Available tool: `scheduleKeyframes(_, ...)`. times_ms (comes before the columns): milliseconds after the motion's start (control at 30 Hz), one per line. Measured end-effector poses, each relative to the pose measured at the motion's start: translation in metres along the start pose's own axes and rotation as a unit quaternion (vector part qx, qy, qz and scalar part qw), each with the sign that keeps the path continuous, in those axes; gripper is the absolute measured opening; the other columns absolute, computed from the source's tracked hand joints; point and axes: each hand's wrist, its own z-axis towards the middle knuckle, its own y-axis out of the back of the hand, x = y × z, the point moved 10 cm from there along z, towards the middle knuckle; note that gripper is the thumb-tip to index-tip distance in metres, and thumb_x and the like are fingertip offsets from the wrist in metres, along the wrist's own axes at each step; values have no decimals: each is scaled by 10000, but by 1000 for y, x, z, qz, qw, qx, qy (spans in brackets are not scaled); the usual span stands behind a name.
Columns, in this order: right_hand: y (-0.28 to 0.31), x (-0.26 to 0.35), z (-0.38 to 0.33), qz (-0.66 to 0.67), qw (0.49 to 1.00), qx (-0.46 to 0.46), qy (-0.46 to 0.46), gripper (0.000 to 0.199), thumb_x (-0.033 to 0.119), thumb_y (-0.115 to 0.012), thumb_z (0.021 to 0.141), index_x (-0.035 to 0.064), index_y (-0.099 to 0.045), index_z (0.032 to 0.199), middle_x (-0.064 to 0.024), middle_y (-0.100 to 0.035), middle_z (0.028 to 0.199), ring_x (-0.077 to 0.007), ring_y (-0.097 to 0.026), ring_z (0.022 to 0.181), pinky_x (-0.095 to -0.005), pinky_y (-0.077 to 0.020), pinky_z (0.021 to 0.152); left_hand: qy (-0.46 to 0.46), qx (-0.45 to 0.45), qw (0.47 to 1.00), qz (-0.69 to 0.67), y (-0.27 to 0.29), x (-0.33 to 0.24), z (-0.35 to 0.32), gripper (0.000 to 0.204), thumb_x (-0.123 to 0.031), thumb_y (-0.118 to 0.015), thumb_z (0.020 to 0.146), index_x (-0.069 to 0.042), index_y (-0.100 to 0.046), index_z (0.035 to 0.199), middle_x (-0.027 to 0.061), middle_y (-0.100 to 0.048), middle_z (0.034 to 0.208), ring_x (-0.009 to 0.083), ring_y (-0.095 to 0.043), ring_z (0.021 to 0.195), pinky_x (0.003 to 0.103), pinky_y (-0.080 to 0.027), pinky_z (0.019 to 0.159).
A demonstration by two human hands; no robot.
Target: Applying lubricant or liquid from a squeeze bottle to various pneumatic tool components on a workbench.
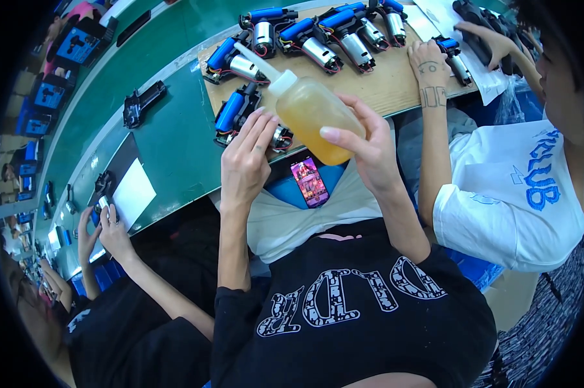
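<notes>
My right hand is wrapped around a translucent squeeze bottle of yellowish liquid. The bottle is tilted, and its long white nozzle points up and left over the board. My left hand is closed over the nearest motor unit, at the board's front left corner. This unit has a blue cylinder, a silver motor and thin wires; my fingers hide part of it. Behind it, another motor unit lies close to the nozzle tip. Several similar units stand in rows farther back.
A tan board carries the units on the green table. A black housing lies left. A phone rests on my lap. A co-worker's hand is at the right, beside another motor unit; another person's hands work at the left.
</notes>
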Motion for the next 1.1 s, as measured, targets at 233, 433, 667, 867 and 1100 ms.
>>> scheduleKeyframes(233,17,7,-25,121,992,39,-24,654,139,-759,817,-44,-472,1376,-119,-632,1231,-166,-615,1140,-295,-449,1016,-7,-20,997,70,-8,-4,2,420,114,-573,717,-15,-697,1098,103,-700,1154,279,-652,1176,386,-569,875)
scheduleKeyframes(433,30,20,-34,161,985,53,-9,695,136,-760,801,-31,-447,1399,-108,-623,1238,-161,-601,1156,-293,-440,1017,13,-48,997,53,-5,-5,3,435,158,-561,672,-19,-709,1040,97,-714,1104,280,-669,1141,380,-562,904)
scheduleKeyframes(667,39,16,-35,164,986,41,8,719,127,-754,784,-23,-437,1411,-115,-620,1248,-178,-599,1170,-308,-444,1021,12,-54,997,48,-6,-5,6,419,146,-575,639,-7,-706,1006,104,-714,1075,294,-677,1099,388,-570,886)
scheduleKeyframes(867,39,13,-26,104,994,22,0,836,248,-733,724,-67,-365,1406,-238,-554,1321,-361,-622,1186,-532,-554,968,27,-37,998,33,-10,1,9,408,136,-583,641,-13,-705,1000,98,-713,1073,289,-676,1096,382,-572,876)
scheduleKeyframes(1100,29,12,-19,142,989,47,11,801,150,-763,695,-36,-421,1395,-132,-631,1224,-193,-617,1140,-311,-449,1019,31,14,998,47,-10,1,14,407,120,-584,660,-34,-695,1019,76,-696,1084,264,-663,1109,368,-578,828)
